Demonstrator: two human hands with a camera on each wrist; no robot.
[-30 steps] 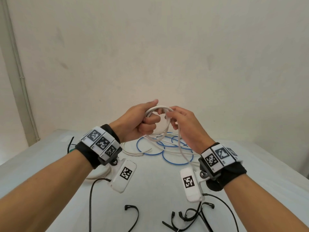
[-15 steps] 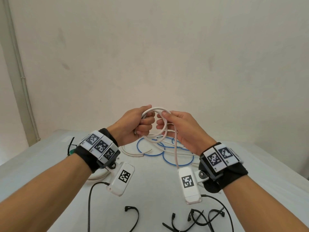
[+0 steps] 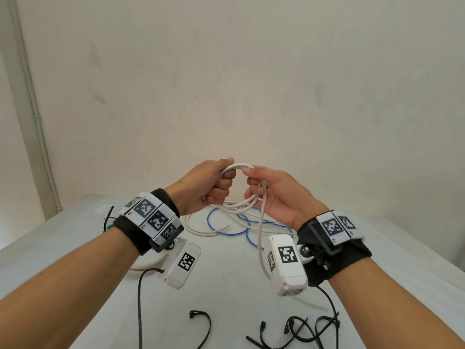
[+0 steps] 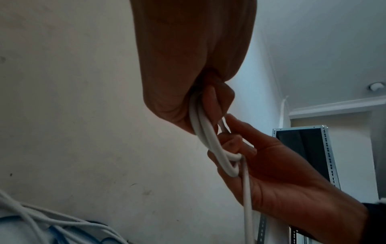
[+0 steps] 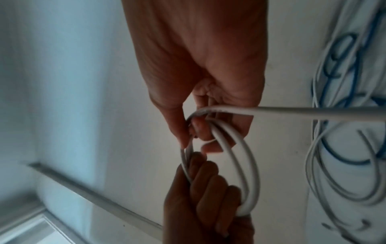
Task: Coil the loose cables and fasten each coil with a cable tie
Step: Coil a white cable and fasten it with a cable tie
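A white cable (image 3: 236, 206) is wound into a small coil held up above the table. My left hand (image 3: 214, 182) grips the coil's left side in a fist, several strands running through it (image 4: 203, 130). My right hand (image 3: 271, 195) pinches the coil's right side, fingers curled round the strands (image 5: 221, 138). The cable's loose tail (image 3: 261, 235) hangs down from the right hand past the wrist camera. Several black cable ties (image 3: 302, 331) lie on the near part of the table, one (image 3: 201, 323) apart to the left.
On the white table (image 3: 226, 280) behind the hands lie a looped blue cable (image 3: 226, 230) and more loose white cable (image 3: 198, 230). A white coil (image 3: 148, 263) sits under my left wrist. A bare wall stands close behind the table.
Both hands have lowered a little and drawn closer together. The right hand has fed another turn onto the coil, and the hanging tail now drops straight down past the right wrist.
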